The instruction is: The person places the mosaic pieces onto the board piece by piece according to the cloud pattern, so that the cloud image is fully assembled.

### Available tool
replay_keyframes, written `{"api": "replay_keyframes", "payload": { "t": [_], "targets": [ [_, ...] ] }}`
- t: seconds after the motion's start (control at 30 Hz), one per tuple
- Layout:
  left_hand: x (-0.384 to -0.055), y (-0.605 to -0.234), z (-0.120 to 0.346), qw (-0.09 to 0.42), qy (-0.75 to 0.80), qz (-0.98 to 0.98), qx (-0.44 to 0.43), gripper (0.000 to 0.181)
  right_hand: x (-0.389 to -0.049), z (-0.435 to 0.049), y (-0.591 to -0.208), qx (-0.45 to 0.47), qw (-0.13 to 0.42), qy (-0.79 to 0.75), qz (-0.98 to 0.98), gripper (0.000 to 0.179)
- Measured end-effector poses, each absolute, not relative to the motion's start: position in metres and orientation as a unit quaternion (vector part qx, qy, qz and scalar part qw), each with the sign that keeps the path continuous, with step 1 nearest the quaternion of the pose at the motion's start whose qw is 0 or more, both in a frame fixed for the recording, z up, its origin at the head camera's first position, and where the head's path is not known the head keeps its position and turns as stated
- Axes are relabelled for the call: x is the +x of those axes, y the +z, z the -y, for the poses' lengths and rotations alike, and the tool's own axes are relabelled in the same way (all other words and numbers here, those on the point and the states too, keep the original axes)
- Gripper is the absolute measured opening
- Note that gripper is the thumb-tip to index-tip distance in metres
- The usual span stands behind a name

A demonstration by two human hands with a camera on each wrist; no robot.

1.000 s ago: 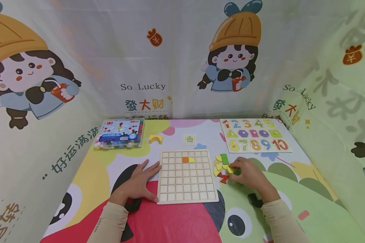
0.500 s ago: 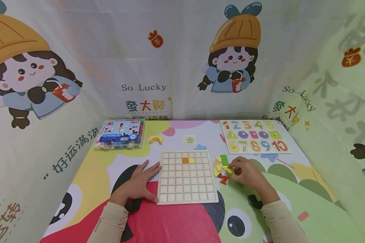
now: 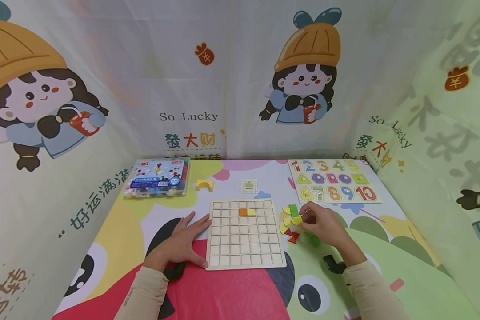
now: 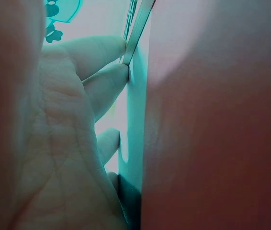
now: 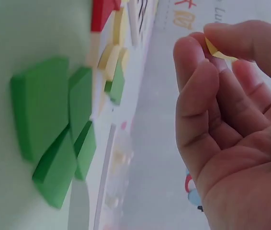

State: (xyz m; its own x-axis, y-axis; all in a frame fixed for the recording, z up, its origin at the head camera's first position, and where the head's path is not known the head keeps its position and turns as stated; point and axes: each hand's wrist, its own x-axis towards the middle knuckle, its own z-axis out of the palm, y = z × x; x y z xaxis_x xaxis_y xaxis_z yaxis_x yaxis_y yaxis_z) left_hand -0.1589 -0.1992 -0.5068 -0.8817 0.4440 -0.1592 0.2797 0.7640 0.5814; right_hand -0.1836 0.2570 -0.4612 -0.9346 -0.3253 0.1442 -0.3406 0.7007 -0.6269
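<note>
- Wall cloth (image 3: 244, 89): hangs behind and at both sides, printed with cartoon figures and writing.
- Table (image 3: 228, 293): stretches below, under a cover of many colours.
- Grid board (image 3: 246, 240): lies flat near the middle of the table.
- Number board (image 3: 326, 185): lies at the far right, holds coloured numbers and shapes.
- Box (image 3: 158, 178): lies at the far left, with a blue label on top.
- Left hand (image 3: 182, 242): rests beside the grid board with fingers spread, touches its left edge with thumb and fingertips.
- Right hand (image 3: 323, 224): stays at the right of the grid board, pinches a small yellow piece (image 5: 213, 48) between the fingertips.
- Arch (image 3: 205, 185): stands near the box, yellow.
- Card (image 3: 249, 186): lies just beyond the grid board, shows a small coloured pattern on a grid.
- Green pieces (image 5: 42, 110): lie close together on the table, partly hidden by the right hand in the head view.
- Orange tile (image 3: 243, 212) and yellow tile (image 3: 251, 212): sit side by side in the second row from the far edge of the grid board.
- Red triangles (image 3: 294, 238): lie between the grid board and the right hand.
</note>
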Motion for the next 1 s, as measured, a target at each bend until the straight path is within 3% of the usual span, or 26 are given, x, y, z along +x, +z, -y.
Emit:
{"api": "replay_keyframes", "payload": {
  "t": [0.2,0.6,1.0],
  "targets": [
    [-0.159,-0.509,0.200,0.143,0.283,-0.928,0.197,0.126,-0.185,-0.247,-0.462,0.182,0.016,0.377,0.908,0.018],
    [-0.159,-0.512,0.201,0.139,0.279,-0.929,0.200,0.126,-0.198,-0.226,-0.462,0.231,-0.014,0.397,0.888,0.026],
    [-0.159,-0.511,0.201,0.140,0.279,-0.929,0.197,0.126,-0.209,-0.207,-0.456,0.216,-0.049,0.388,0.895,0.012]
  ]
}}
